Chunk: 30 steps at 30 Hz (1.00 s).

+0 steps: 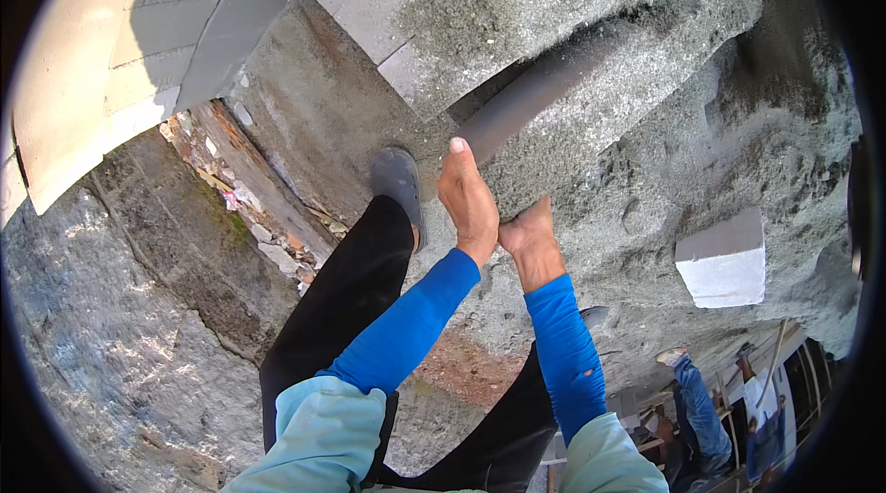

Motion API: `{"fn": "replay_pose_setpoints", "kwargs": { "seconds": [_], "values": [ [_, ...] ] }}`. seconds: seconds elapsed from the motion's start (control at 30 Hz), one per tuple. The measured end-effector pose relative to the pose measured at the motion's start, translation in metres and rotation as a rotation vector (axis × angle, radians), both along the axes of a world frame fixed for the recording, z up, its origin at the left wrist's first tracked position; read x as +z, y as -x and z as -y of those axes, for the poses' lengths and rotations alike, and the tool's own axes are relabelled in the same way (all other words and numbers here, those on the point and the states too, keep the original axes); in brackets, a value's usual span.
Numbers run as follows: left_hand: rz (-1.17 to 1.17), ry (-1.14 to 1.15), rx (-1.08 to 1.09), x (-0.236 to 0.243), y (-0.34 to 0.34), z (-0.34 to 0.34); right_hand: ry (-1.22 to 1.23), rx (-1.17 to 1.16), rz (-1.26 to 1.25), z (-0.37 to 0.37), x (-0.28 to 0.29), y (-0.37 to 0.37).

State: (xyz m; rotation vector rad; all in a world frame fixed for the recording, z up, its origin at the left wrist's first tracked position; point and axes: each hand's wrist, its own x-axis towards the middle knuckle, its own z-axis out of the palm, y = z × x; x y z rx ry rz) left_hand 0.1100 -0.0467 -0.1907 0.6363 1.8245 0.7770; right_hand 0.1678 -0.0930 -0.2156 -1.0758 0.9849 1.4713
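My left hand (468, 205) is in the middle of the view, thumb pointing up and away, the other fingers mostly hidden. My right hand (532, 239) is close against it at the wrist, its fingers turned away from view. Just beyond them runs a smooth, blurred dark grey-brown strip (544, 98), lying along a rough grey slab (637, 78). I cannot make out whether the strip is a solid thing or loose material, or whether either hand holds anything. Farther off lies a pale grey block (383, 4) with gritty grey material over its right part.
Large pale boards or blocks (138, 41) stand at the upper left, above a rubble strip (263, 207). A light block (724, 262) lies at the right on rough grey ground. Other people's legs (706, 410) show at the lower right. My grey shoe (397, 181) is left of my hands.
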Motion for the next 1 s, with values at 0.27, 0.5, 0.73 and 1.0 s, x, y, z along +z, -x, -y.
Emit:
{"fn": "replay_pose_setpoints", "kwargs": {
  "seconds": [0.27, 0.5, 0.73, 1.0],
  "values": [
    [0.257, 0.155, 0.088, -0.068, 0.048, 0.007, 0.206, 0.002, 0.096, 0.001, 0.003, 0.015],
    [0.871, 0.837, 0.225, -0.116, 0.073, -0.012, 0.389, 0.734, 0.974, 0.007, 0.052, 0.046],
    [0.881, 0.499, 0.292, -0.123, 0.066, -0.007, 0.732, 1.047, 1.322, -0.061, 0.024, 0.066],
    [0.863, 0.631, 0.458, 0.103, 0.006, 0.043, 0.447, 0.93, 1.114, 0.005, 0.183, -0.02]
  ]
}}
